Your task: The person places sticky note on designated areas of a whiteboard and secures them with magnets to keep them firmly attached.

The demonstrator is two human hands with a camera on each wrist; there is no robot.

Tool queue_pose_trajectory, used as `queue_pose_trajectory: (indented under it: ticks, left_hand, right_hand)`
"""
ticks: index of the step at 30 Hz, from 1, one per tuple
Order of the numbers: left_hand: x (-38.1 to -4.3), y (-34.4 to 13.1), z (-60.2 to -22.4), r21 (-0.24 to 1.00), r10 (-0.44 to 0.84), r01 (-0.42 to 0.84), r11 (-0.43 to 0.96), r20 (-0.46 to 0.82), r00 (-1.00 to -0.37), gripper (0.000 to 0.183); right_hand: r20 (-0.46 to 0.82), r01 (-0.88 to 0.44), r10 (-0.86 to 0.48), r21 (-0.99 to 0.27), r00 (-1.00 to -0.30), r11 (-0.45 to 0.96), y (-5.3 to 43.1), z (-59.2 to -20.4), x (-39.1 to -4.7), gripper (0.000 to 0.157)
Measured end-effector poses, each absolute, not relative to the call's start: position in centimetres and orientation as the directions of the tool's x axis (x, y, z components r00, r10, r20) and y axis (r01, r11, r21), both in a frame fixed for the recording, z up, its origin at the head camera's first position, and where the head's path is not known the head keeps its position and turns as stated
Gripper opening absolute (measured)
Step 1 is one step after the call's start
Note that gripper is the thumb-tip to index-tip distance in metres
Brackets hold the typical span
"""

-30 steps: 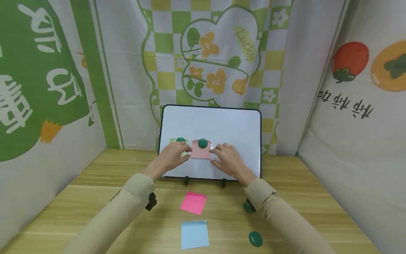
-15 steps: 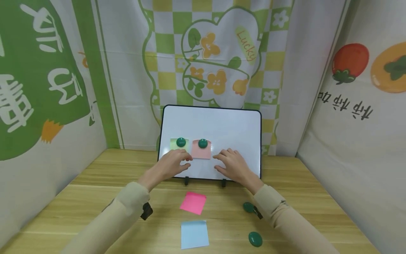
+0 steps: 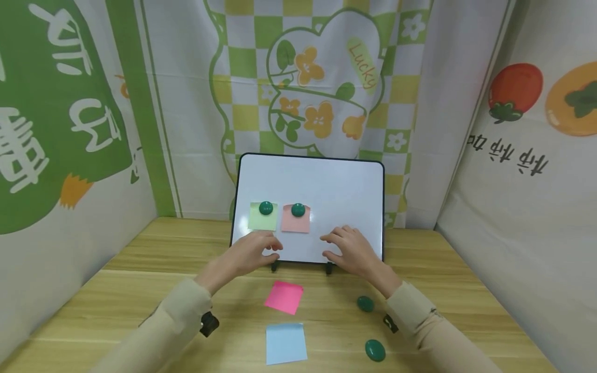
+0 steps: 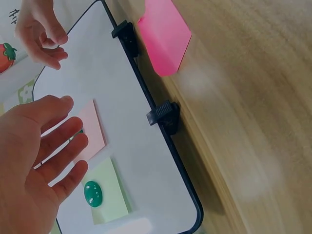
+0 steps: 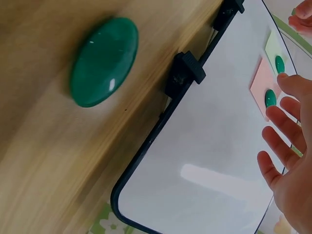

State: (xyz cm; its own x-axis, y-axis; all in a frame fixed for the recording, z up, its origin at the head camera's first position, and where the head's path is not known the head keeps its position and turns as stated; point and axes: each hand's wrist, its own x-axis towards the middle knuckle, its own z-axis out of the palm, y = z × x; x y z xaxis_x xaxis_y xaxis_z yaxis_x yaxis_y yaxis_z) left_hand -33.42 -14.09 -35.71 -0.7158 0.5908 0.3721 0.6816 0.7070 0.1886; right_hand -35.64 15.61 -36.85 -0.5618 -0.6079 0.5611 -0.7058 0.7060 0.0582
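Note:
In the head view a whiteboard [image 3: 345,197] leans on a stand, bearing a green sticky note [image 3: 263,221] and a pale pink sticky note [image 3: 296,224]. A round green magnet [image 3: 266,207] sits on the upper part of the green note, and another green magnet [image 3: 298,210] on the pink one. My left hand [image 3: 252,252] hovers before the board's lower left, fingers relaxed and holding nothing. Facing it, my right hand [image 3: 352,251] is before the lower right, also holding nothing. Both wrist views show loosely spread fingers, apart from the notes.
On the wooden table [image 3: 443,290] lie a bright pink sticky note [image 3: 285,297] and, nearer, a blue sticky note [image 3: 286,344]. Two loose green magnets lie to their right, one farther magnet [image 3: 366,303] and one nearer magnet [image 3: 375,350]. Black stand clips [image 4: 165,116] grip the board's lower edge.
Both hands have drawn back from the notes, down toward me and farther apart. The green note and its magnet are now uncovered. Notes and magnets stay in place.

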Motion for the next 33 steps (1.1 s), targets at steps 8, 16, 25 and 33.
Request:
queue_pose_trajectory:
  ticks: [8,16,25,33]
  left_hand:
    - [-32.3,-14.0,-36.3,0.240,0.595,0.672,0.700,0.325,-0.735,0.018]
    - [-31.5,-13.9,-37.0,0.294,0.601,0.661,0.690,0.276,-0.750,0.013]
    - [-30.7,-13.7,-37.5,0.349,0.610,0.648,0.677,0.226,-0.759,0.015]
    - [-30.2,-13.8,-37.4,0.357,0.654,0.671,0.650,0.187,-0.733,0.018]
  right_hand:
    - [0.553,-0.722,-0.619,0.045,-0.558,0.691,16.7,-37.5,-34.8,0.033]
    - [0.551,-0.737,-0.627,0.033,-0.551,0.676,17.4,-37.7,-33.9,0.032]
    - [0.534,-0.738,-0.634,0.026,-0.559,0.674,18.4,-37.9,-32.7,0.033]
    - [0.537,-0.751,-0.645,0.031,-0.543,0.659,19.1,-38.3,-32.1,0.033]
